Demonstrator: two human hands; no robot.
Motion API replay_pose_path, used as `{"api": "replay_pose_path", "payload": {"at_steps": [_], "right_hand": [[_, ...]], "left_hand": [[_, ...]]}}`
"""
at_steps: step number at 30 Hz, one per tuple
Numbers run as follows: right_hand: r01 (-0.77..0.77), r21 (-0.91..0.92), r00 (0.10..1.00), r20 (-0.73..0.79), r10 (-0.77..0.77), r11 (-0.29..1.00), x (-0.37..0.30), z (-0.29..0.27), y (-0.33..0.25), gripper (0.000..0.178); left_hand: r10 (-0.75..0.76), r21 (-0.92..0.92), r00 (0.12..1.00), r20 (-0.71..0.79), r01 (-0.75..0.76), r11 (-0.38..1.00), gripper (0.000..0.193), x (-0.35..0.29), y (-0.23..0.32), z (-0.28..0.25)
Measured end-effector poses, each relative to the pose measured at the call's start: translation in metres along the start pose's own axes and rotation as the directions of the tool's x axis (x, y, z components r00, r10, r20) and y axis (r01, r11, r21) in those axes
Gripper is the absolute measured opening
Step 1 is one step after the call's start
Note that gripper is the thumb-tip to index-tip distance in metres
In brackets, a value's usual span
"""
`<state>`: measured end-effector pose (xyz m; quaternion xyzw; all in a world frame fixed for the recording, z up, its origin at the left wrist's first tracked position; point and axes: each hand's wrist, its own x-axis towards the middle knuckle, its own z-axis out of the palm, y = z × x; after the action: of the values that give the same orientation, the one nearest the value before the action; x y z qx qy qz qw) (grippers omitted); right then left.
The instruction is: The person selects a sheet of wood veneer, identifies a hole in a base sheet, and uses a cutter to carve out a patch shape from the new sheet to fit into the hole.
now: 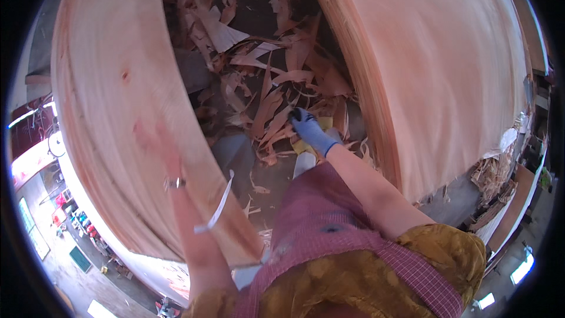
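Note:
My left hand (155,142), bare and slightly blurred, lies flat with its fingers stretched out on top of the left stack of thin wood sheets (126,76). A watch (175,183) is on that wrist. My right hand (311,131) wears a blue glove with dark fingertips. It reaches low into the gap between the two stacks, its fingers curled together beside torn wood veneer scraps (269,109). What those fingers hold, if anything, is hidden. A yellow piece (304,146) and a white object (304,164) lie just below that hand.
The right stack of wood sheets (435,65) rises on the other side of the gap. Veneer scraps litter the floor (268,185) between them. A narrow white strip (220,203) hangs by the left stack's near corner. More shavings (494,176) pile up at the far right.

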<state>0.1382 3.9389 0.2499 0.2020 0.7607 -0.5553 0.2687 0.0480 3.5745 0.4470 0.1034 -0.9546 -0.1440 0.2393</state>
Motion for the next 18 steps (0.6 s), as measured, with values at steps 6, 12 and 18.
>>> {"api": "replay_pose_path", "payload": {"at_steps": [6, 12, 18], "right_hand": [[-0.208, -0.742, 0.978, -0.138, 0.159, 0.637, 0.188, -0.06, 0.256, 0.035], [-0.011, -0.989, 0.987, 0.013, 0.158, 0.148, 0.32, -0.138, 0.361, 0.033], [-0.252, -0.903, 0.954, -0.293, -0.07, 0.347, 0.28, -0.095, 0.355, 0.035]], "left_hand": [[-0.241, -0.031, 0.935, 0.259, 0.258, 0.966, 0.061, -0.009, 0.011, 0.006], [-0.49, -0.074, 0.865, 0.11, 0.498, 0.864, 0.079, -0.015, 0.043, 0.067], [-0.464, -0.12, 0.879, 0.107, 0.475, 0.872, 0.077, -0.016, 0.048, 0.067]]}}
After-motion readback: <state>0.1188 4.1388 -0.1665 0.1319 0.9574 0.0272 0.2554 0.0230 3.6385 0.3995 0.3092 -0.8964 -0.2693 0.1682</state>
